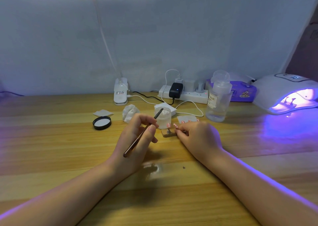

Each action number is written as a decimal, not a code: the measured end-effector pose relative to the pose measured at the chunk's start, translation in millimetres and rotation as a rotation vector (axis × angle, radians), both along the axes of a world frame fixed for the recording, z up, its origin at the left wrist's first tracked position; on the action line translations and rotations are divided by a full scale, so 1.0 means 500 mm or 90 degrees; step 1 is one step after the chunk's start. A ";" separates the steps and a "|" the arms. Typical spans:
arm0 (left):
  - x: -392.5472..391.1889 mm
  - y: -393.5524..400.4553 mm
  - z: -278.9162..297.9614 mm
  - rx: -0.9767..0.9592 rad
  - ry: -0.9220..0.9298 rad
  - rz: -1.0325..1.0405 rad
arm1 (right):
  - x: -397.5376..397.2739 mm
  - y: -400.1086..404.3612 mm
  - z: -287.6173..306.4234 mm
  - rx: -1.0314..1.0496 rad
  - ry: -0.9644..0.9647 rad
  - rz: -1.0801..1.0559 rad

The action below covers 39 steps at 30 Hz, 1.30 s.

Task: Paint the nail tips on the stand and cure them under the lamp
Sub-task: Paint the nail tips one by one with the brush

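Observation:
My left hand [137,136] grips a brown nail brush [142,133], its dark tip angled up toward a clear jar [163,117]. A small clear stand [169,133] sits on the wooden table between my hands, with pink nail tips [169,125] on pegs. My right hand [197,136] pinches the right end of the stand with curled fingers. More pink nail tips [190,121] show just behind that hand. The white curing lamp [285,93] at far right glows purple, and another stand is visible inside it.
A black jar lid [101,122], a crumpled tissue [130,113] and a wipe pad [102,113] lie left of the jar. A clear pump bottle [218,98], power strip [184,93], desk-lamp base [121,92] and purple tissue pack [243,91] line the wall.

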<state>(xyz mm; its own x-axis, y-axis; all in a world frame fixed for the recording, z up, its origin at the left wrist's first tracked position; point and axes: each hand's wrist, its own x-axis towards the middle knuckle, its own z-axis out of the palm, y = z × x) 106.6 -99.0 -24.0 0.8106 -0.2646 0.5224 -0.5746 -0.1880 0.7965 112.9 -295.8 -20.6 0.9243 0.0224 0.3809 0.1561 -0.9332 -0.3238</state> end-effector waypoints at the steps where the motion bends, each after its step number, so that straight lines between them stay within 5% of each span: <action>1: -0.001 0.000 0.001 -0.002 0.001 -0.003 | -0.001 0.001 0.000 0.002 -0.002 0.005; 15: -0.004 0.000 0.002 -0.033 -0.014 -0.038 | -0.010 0.007 0.001 0.053 -0.042 0.022; 26: -0.004 -0.002 -0.006 -0.057 -0.017 -0.033 | 0.001 0.004 -0.015 0.338 -0.086 0.132; 39: -0.009 -0.004 -0.009 -0.030 -0.056 -0.029 | 0.002 0.000 -0.013 0.343 -0.099 0.174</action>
